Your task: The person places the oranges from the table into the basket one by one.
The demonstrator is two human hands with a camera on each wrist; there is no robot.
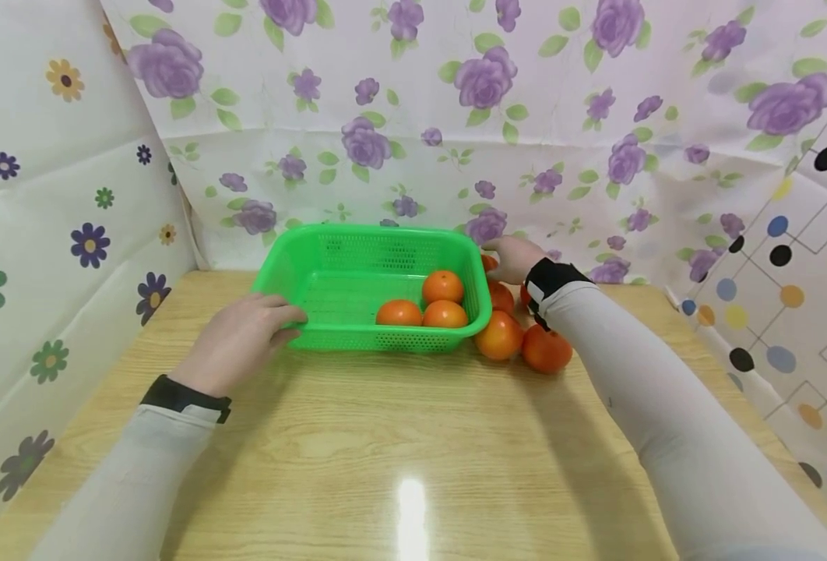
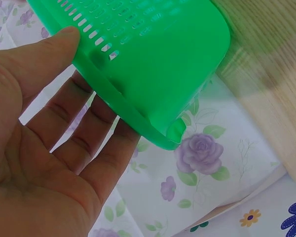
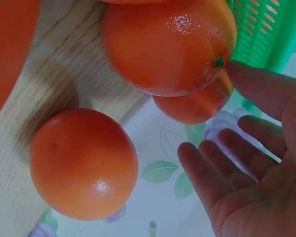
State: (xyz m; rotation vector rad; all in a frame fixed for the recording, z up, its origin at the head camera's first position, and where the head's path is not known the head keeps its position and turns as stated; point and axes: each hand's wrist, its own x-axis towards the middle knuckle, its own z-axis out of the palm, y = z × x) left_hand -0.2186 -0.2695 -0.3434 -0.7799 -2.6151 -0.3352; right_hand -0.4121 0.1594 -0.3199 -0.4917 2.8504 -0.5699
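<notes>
A green plastic basket (image 1: pixel 343 340) with perforated walls holds three oranges, one orange (image 1: pixel 443 287) behind the other two. My left hand (image 1: pixel 245 339) grips its rim at the left front corner; in the left wrist view the thumb (image 2: pixel 64 44) lies on one side of the rim and the fingers on the other. Beyond the basket's right end, my right hand (image 1: pixel 517 259) reaches among loose oranges. In the right wrist view its fingers are spread and relaxed, with the thumb tip right at an orange (image 3: pixel 170 47) that has a green stem spot.
Several loose oranges crowd the basket's right side, including a front orange (image 1: pixel 547 349) and another orange (image 1: pixel 499 336) against the basket wall. The wooden table (image 1: pixel 357 436) ends at a flowered cloth (image 1: pixel 413 156) behind. Patterned cloths also hang at left and right.
</notes>
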